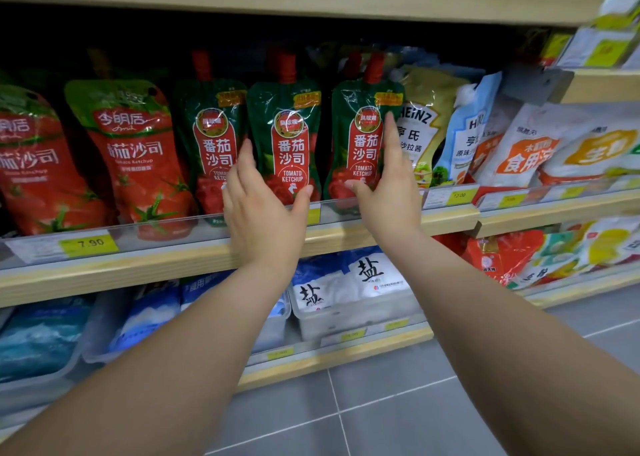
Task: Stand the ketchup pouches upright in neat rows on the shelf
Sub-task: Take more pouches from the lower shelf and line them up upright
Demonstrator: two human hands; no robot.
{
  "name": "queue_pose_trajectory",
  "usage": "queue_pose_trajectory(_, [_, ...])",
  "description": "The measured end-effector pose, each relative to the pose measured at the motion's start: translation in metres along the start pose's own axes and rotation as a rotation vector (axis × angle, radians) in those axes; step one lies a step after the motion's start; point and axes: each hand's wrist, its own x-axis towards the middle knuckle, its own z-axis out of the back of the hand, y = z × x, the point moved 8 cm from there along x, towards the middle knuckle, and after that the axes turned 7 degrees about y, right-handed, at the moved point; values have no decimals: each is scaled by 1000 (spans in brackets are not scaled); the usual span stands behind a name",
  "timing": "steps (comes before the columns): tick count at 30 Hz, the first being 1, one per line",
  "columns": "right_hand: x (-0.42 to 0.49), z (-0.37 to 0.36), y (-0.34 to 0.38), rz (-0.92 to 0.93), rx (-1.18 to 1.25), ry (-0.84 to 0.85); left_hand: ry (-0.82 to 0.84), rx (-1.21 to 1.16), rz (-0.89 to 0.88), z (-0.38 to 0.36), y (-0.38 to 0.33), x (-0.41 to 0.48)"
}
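Left hand [263, 209] spread, cupping the middle pouch [289, 137]; right hand [384, 185] spread against the right pouch [363, 137]; best nudge both gently upright, spouts level

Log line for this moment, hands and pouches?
left hand: on middle green pouch | right hand: on right green pouch | both upright

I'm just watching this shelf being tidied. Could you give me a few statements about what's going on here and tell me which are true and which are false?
1. Three green ketchup pouches with red caps stand upright side by side. True.
2. The left hand rests on the middle green pouch. True.
3. The right hand holds a Heinz pouch. False: it touches the rightmost green pouch; the Heinz pouch stands beside it.
4. The yellow price tag reads 12.90. False: it reads 7.90.
5. Salt bags lie on the shelf below. True.
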Motion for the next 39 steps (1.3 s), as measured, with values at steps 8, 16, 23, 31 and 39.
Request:
queue_pose_trajectory(8, [10, 2, -13, 3, 48, 33, -98, 216, -7, -10, -13, 1])
queue_pose_trajectory(16, [11, 8, -19, 51, 4, -9, -55, 240, -71, -21, -22, 4])
queue_pose_trajectory(23, [-18, 4, 13, 139, -28, -179, -87, 151, -130, 3, -3, -4])
queue_pose_trajectory(31, [-35, -47, 65, 195, -30, -52, -131, 103, -24, 41, 26, 17])
queue_pose_trajectory(39, [-29, -53, 62, 136, -40, -57, -97, 77, 18, 32, 24, 24])
